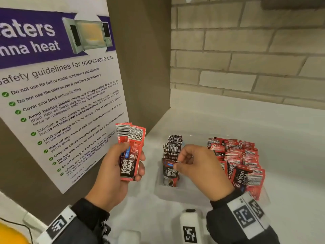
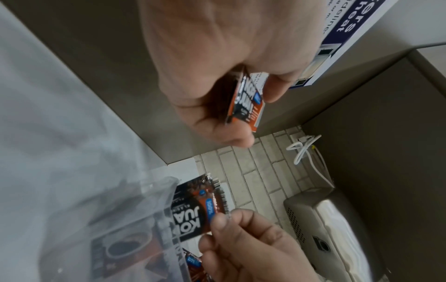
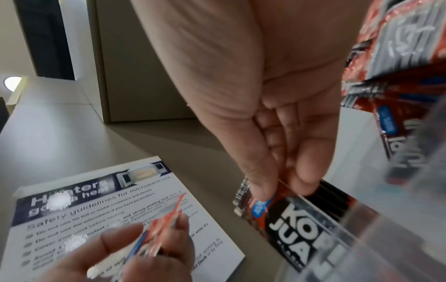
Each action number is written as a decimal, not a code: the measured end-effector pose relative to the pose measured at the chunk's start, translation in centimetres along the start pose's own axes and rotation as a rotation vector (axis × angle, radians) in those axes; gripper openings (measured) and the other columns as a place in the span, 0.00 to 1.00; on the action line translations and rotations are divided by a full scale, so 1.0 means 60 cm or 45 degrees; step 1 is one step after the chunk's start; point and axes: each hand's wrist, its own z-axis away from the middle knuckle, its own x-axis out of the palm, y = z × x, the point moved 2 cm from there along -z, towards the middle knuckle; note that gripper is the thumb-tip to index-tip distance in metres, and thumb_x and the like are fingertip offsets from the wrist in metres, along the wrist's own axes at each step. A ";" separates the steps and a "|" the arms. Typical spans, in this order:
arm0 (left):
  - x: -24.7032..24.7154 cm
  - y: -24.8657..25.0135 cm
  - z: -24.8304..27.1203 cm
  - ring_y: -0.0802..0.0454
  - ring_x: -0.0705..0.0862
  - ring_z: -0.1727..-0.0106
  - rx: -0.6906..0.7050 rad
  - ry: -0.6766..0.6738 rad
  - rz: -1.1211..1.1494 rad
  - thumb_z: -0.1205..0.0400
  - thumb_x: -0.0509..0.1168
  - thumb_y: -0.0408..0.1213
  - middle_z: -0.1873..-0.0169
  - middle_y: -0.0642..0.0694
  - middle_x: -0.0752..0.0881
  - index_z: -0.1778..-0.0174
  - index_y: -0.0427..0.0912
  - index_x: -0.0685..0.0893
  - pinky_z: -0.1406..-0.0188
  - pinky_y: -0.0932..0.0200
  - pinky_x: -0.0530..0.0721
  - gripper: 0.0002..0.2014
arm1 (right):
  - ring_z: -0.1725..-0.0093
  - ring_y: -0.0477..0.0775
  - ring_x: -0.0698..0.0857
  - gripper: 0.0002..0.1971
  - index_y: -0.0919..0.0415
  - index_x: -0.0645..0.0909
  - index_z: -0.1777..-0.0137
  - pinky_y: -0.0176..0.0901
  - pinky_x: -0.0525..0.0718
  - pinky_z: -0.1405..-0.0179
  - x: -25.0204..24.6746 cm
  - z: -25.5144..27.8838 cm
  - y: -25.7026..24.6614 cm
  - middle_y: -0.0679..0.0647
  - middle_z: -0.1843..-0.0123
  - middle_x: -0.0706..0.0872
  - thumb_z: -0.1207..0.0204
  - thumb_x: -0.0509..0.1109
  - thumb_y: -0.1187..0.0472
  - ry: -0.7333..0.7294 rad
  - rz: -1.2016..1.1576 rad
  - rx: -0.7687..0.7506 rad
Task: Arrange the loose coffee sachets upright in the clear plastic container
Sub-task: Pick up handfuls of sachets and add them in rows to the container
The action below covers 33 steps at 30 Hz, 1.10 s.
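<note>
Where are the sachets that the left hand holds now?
In the head view, the held sachets stand upright in the left hand, left of the clear container, before the microwave poster.

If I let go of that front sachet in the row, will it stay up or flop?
Probably stays: the front sachet leans on the upright row behind it. It looks thin and flat, so likely light and bendy; the right hand pinches only its top edge. Its glossy film may slide forward.

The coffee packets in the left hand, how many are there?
2 show: the back packet on the left and the front packet overlapping it on the right, both gripped upright in the left hand. More may hide behind.
</note>
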 end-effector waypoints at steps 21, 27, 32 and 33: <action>0.005 -0.013 0.002 0.50 0.84 0.75 -0.050 0.046 -0.093 0.15 0.53 0.32 0.70 0.44 0.84 0.51 0.36 0.82 0.79 0.57 0.83 0.12 | 0.72 0.43 0.74 0.22 0.53 0.64 0.60 0.28 0.74 0.73 0.002 -0.002 0.014 0.50 0.67 0.77 0.35 0.79 0.67 -0.060 -0.074 0.105; 0.013 -0.005 -0.003 0.51 0.89 0.63 -0.007 0.008 -0.077 0.21 0.63 0.34 0.65 0.45 0.89 0.49 0.40 0.84 0.63 0.52 0.90 0.08 | 0.71 0.42 0.72 0.14 0.56 0.70 0.60 0.30 0.73 0.69 -0.024 0.004 -0.014 0.50 0.67 0.76 0.31 0.76 0.58 0.190 -0.165 -0.029; 0.042 0.012 -0.004 0.54 0.89 0.63 0.049 -0.166 -0.053 0.26 0.64 0.37 0.62 0.47 0.91 0.50 0.41 0.85 0.66 0.61 0.87 0.11 | 0.65 0.42 0.79 0.11 0.56 0.78 0.52 0.34 0.80 0.63 -0.005 0.015 -0.052 0.55 0.59 0.83 0.30 0.77 0.61 -0.017 -0.589 -0.086; 0.049 0.013 -0.004 0.53 0.89 0.62 0.053 -0.185 -0.057 0.25 0.63 0.38 0.61 0.46 0.91 0.49 0.41 0.84 0.65 0.62 0.87 0.11 | 0.65 0.44 0.80 0.12 0.56 0.78 0.51 0.38 0.82 0.62 0.001 0.017 -0.056 0.58 0.58 0.84 0.31 0.77 0.64 -0.049 -0.665 -0.098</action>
